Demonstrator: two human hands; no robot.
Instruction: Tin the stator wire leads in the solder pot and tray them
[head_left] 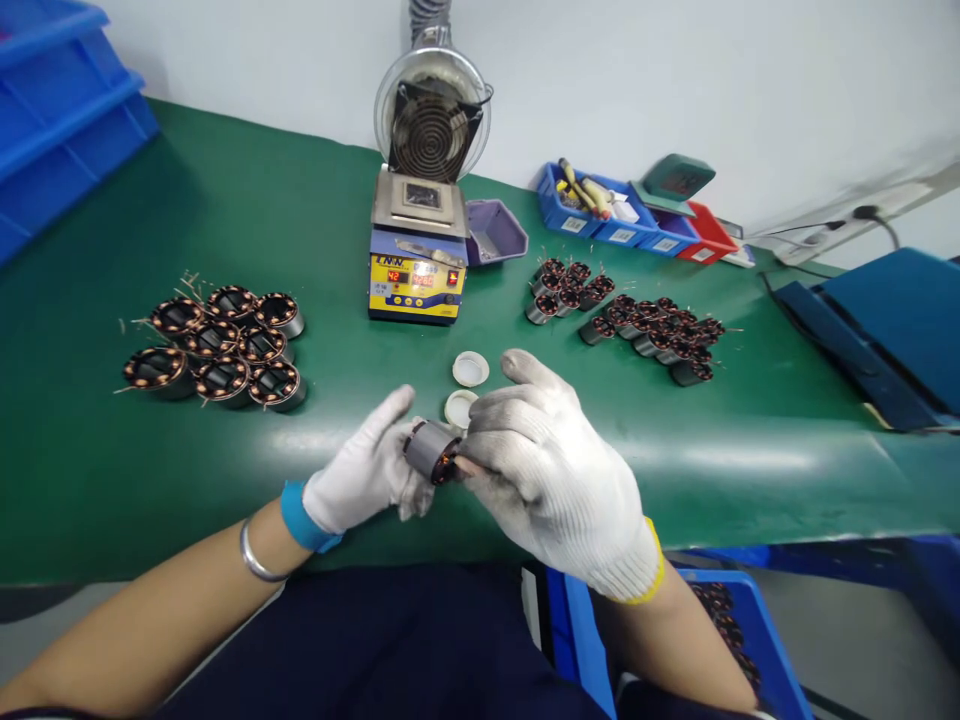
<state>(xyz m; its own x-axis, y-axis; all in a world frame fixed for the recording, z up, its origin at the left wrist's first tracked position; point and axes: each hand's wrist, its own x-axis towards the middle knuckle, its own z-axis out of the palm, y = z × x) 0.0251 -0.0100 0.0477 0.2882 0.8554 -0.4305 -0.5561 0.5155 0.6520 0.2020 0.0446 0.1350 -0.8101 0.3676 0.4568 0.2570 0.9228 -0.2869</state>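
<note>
A grey cylindrical motor stator [431,450] with copper windings lies on its side between my hands, above the front part of the green table. My gloved left hand [375,460] holds it from the left, thumb raised. On the right, my gloved right hand [544,465] has its fingers pinched at the stator's right end, by the windings; what the fingertips grip is too small to make out. Just beyond the stator are two small round white dishes, one farther back [471,369] and one nearer [458,408], partly covered by my right hand.
Several stators [217,345] stand at the left, and several smaller ones [652,330] at the right. A yellow-blue solder pot [416,285] stands at the back beside a purple tray [499,232]. Blue bins [622,222] line the wall.
</note>
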